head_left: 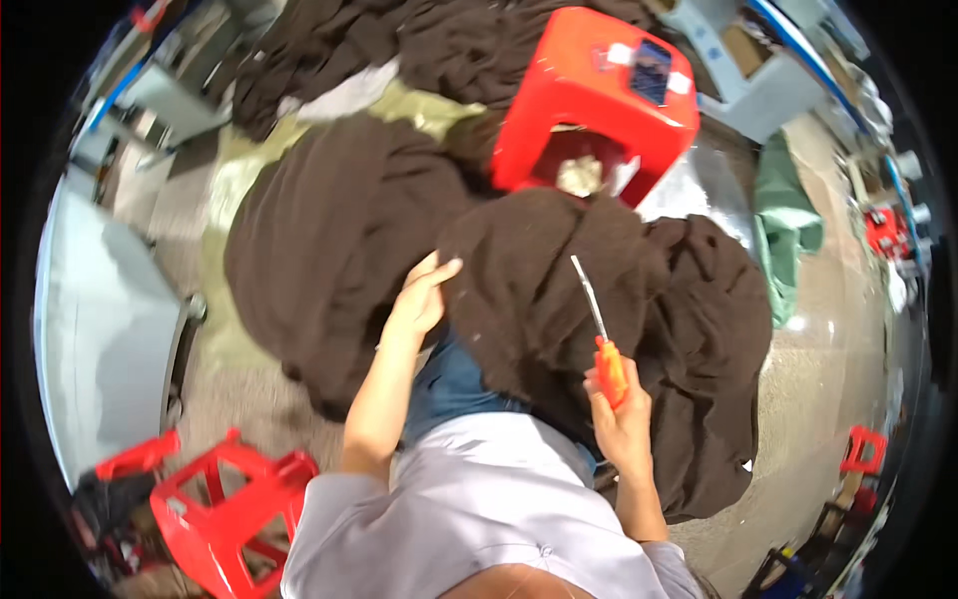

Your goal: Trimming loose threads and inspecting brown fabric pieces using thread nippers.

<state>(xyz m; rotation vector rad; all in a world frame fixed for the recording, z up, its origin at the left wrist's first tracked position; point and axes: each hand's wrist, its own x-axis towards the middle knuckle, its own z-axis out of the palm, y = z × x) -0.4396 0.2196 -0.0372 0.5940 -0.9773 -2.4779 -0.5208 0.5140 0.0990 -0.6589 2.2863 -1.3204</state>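
In my right hand (624,419) is a screwdriver-like tool (610,371) with an orange-and-yellow handle and a thin metal shaft. My fingers are closed round its handle, and the shaft points away from me over the brown cloth (529,290) on my lap. My left hand (423,297) is at the left edge of this cloth and seems to grip it between thumb and fingers; some fingertips are hidden. Further left lies a large bundled heap of the same brown cloth (329,230). Bunched folds (709,349) spread to my right.
A red plastic stool (599,95) stands ahead with a phone (651,72) on top. More brown cloth (339,50) is piled beyond. Another red stool (225,514) is at lower left, beside a grey panel (110,329). Green sheeting (786,225) lies at right.
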